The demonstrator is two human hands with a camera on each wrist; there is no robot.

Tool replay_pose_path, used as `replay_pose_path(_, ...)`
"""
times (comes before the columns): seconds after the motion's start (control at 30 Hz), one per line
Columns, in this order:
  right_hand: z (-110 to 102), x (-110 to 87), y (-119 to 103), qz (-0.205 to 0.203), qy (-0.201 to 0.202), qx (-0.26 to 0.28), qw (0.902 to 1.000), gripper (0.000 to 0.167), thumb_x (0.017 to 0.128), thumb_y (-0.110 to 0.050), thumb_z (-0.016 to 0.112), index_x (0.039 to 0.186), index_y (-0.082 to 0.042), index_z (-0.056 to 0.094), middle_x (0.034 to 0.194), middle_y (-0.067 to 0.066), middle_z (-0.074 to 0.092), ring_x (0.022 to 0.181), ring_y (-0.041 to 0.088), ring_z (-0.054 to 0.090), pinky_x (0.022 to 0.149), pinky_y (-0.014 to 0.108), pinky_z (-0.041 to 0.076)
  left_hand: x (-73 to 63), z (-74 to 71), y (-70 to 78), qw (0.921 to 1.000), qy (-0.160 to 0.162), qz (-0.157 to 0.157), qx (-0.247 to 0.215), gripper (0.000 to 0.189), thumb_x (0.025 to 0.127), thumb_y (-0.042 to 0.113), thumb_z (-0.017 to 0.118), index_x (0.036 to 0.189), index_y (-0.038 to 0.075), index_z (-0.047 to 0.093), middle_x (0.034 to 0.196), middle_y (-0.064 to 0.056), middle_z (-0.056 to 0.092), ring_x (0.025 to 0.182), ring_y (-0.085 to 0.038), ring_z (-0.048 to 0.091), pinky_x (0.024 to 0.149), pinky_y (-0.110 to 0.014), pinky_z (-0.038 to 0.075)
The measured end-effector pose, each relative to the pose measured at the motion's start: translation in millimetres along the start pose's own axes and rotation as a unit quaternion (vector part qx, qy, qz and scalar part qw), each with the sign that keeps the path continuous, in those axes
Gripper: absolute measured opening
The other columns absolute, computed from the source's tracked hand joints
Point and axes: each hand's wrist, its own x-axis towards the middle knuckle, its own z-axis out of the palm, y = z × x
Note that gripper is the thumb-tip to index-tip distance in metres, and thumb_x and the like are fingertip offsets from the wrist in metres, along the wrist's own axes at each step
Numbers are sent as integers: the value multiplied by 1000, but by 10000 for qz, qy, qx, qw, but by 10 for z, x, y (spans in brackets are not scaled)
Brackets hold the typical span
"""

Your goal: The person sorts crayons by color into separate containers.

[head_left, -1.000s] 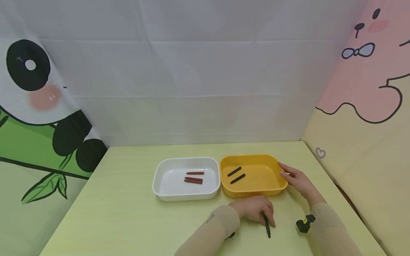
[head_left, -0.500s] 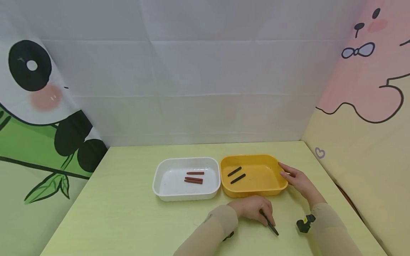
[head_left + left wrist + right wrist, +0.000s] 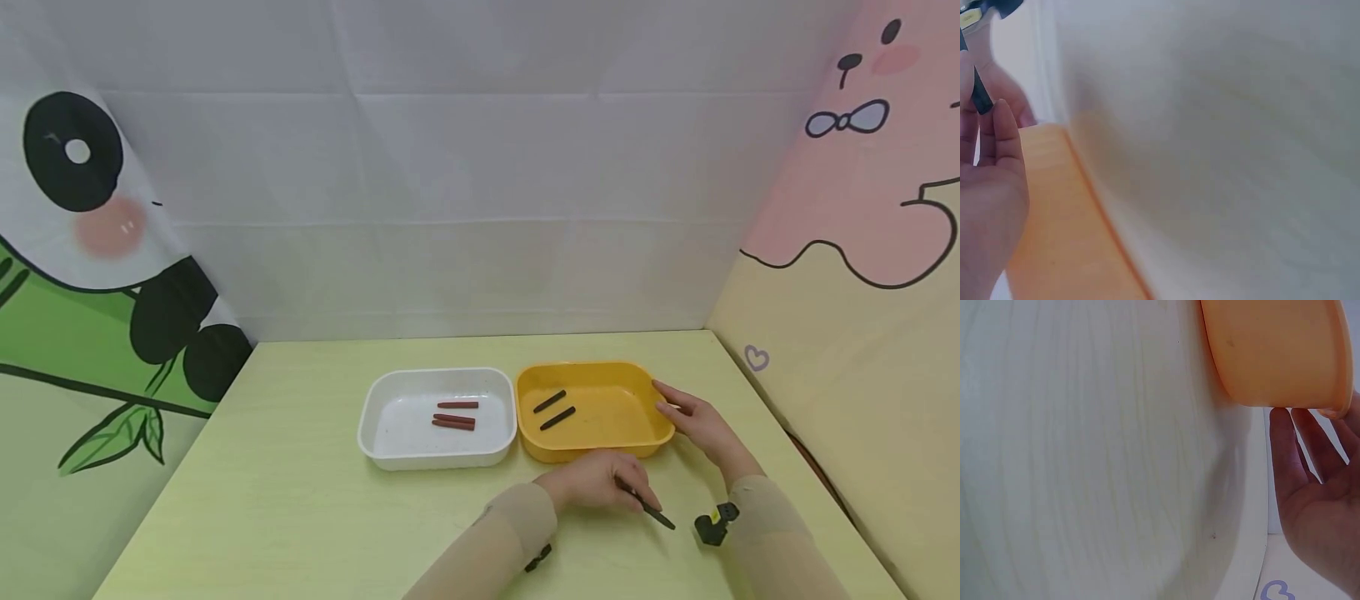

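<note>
My left hand (image 3: 600, 482) pinches a black crayon (image 3: 656, 512) in front of the yellow tray (image 3: 592, 454), with the crayon's free end slanting down to the right above the table. In the left wrist view, thumb and fingertips meet around that crayon (image 3: 982, 97). At the tray's right end, my right hand (image 3: 705, 429) rests with nearly straight fingers against the rim and outer wall. The right wrist view shows fingertips (image 3: 1282, 419) touching the tray wall (image 3: 1279, 356). Two black crayons (image 3: 557, 418) lie inside the yellow tray.
Left of the yellow tray, close beside it, stands a white tray (image 3: 382, 450) holding three dark red crayons (image 3: 453, 423). The pale yellow table (image 3: 300, 467) meets a white cloth wall (image 3: 465, 167) behind and printed cloth panels (image 3: 847, 333) at the sides.
My left hand has lifted slightly, and the crayon in its fingers has turned from pointing towards me to pointing right. The right hand and both trays have stayed put.
</note>
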Motion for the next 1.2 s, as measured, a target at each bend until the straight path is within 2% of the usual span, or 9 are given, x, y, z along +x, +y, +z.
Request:
replay_pose_path(0.1, -2, 1, 1, 10, -9, -10, 10000, 57, 104, -29, 53, 153, -5, 35, 155, 26, 29, 138, 46, 34, 105, 52, 40, -6, -49, 63, 9993, 320, -53, -204, 20, 88, 7, 74, 107, 11, 79, 94, 14, 68, 85, 9, 52, 80, -10, 49)
replay_pose_path(0.23, 2, -4, -2, -5, -19, -29, 10000, 57, 104, -30, 52, 153, -5, 35, 155, 27, 29, 137, 47, 35, 105, 52, 40, -13, -125, 143, 9951, 905, -154, -366, 20, 88, 7, 75, 107, 10, 79, 95, 12, 68, 84, 7, 53, 79, -12, 50)
replay_pose_path(0.43, 11, -15, -4, -53, -41, 59, 10000, 59, 104, -31, 52, 153, -4, 33, 155, 28, 29, 136, 48, 36, 104, 49, 43, -39, -237, 207, 9842, 1710, -375, -280, 18, 87, 10, 76, 105, 11, 80, 96, 10, 70, 85, 6, 54, 79, -12, 49)
replay_pose_path(0.57, 14, -11, -3, -22, -50, 103, 9999, 58, 105, -29, 52, 153, -4, 33, 155, 28, 28, 136, 48, 37, 103, 48, 44, -70, -327, 224, 9753, 2116, -528, -357, 18, 88, 11, 75, 105, 10, 79, 95, 7, 70, 84, 2, 55, 76, -15, 49)
replay_pose_path(0.8, -20, 59, 5, 15, -88, 181, 9998, 58, 104, -28, 53, 153, -4, 33, 156, 27, 27, 136, 47, 35, 102, 47, 45, -99, -520, 141, 9524, 2795, -1169, -352, 17, 87, 8, 76, 102, 14, 80, 90, 11, 67, 77, 0, 53, 70, -16, 49)
replay_pose_path(1.07, -115, 208, -2, -82, -150, 199, 9997, 59, 103, -29, 54, 153, -4, 34, 156, 27, 28, 136, 47, 37, 101, 45, 47, -102, -810, 15, 9152, 3526, -1879, -523, 17, 89, 7, 74, 103, 13, 80, 94, 7, 66, 76, -5, 55, 67, -18, 51)
replay_pose_path(1.2, -168, 277, -4, -114, -202, 177, 9996, 59, 103, -30, 54, 153, -4, 34, 156, 27, 28, 136, 47, 36, 101, 46, 46, -95, -913, -68, 9017, 3809, -2039, -162, 15, 89, 10, 74, 102, 14, 80, 96, 4, 66, 75, -7, 54, 66, -19, 50)
